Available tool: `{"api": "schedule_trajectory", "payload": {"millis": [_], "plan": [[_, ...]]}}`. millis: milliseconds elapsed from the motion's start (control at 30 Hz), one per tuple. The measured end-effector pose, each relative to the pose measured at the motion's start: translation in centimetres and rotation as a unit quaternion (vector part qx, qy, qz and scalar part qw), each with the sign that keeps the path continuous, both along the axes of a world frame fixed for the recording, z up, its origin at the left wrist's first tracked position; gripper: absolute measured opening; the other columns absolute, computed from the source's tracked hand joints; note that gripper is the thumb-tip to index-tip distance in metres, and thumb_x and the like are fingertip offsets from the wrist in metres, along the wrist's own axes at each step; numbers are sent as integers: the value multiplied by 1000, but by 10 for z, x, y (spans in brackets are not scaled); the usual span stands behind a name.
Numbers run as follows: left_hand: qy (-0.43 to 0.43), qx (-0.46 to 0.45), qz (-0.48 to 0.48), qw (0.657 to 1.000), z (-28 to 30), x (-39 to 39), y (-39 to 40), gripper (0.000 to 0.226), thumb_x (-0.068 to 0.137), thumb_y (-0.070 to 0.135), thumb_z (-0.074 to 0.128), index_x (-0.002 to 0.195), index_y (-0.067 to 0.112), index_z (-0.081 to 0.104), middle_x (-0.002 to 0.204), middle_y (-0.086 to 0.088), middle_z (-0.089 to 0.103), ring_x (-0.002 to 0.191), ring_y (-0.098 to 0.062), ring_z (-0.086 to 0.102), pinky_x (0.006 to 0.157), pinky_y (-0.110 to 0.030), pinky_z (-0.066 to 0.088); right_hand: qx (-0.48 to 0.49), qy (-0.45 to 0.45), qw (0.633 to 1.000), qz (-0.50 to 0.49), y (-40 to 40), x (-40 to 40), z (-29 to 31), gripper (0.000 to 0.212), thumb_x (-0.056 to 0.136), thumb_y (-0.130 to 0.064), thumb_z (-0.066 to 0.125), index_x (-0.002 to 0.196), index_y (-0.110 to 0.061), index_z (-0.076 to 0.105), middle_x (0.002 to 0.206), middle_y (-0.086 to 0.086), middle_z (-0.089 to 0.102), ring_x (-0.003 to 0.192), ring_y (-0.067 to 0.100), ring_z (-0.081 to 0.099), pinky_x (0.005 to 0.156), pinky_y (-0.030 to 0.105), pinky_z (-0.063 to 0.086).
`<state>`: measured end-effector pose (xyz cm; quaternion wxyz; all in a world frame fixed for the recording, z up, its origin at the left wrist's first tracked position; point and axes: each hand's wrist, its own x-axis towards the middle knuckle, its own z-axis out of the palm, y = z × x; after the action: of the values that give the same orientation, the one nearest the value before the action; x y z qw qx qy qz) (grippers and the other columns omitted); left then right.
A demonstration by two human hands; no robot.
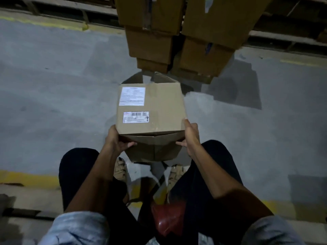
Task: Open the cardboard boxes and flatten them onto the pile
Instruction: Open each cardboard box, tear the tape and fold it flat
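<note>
A brown cardboard box [159, 110] with two white labels on its upper face is held in front of me, above the grey floor. My left hand [117, 140] grips its near left corner, fingers curled under the near flap. My right hand [190, 137] clasps the near right corner the same way. The near flaps hang loose and folded down below the box. Flaps at the far end stand open too. Two tall stacks of cardboard boxes [178, 32] rise just beyond it.
I am seated, knees in dark trousers on both sides and sandalled feet [120, 168] on the concrete floor. A red stool [168, 220] shows between my legs. Yellow floor lines [28, 179] run near and far. Wooden pallets [292, 41] lie along the back.
</note>
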<state>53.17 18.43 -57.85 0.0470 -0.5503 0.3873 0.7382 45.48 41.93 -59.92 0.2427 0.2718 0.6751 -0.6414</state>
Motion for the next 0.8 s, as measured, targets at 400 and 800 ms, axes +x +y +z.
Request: {"api": "schedule_trajectory", "payload": {"millis": [400,800], "plan": [[0,26,134,991,-33,-45,11,61,87,68,50,122,21,65,112,-13,71,97,-35,70,77,-51,61,95,176,980,4,-32,-75,-21,31,102,-50,48,123,-28,51,117,-3,62,107,19,61,77,20,48],[-6,-301,10,954,-33,-6,17,107,68,98,28,148,28,38,151,-7,41,130,-28,47,108,-46,40,57,250,963,87,-42,-53,-7,69,89,-72,47,145,-31,44,140,2,45,126,25,43,96,39,47]]}}
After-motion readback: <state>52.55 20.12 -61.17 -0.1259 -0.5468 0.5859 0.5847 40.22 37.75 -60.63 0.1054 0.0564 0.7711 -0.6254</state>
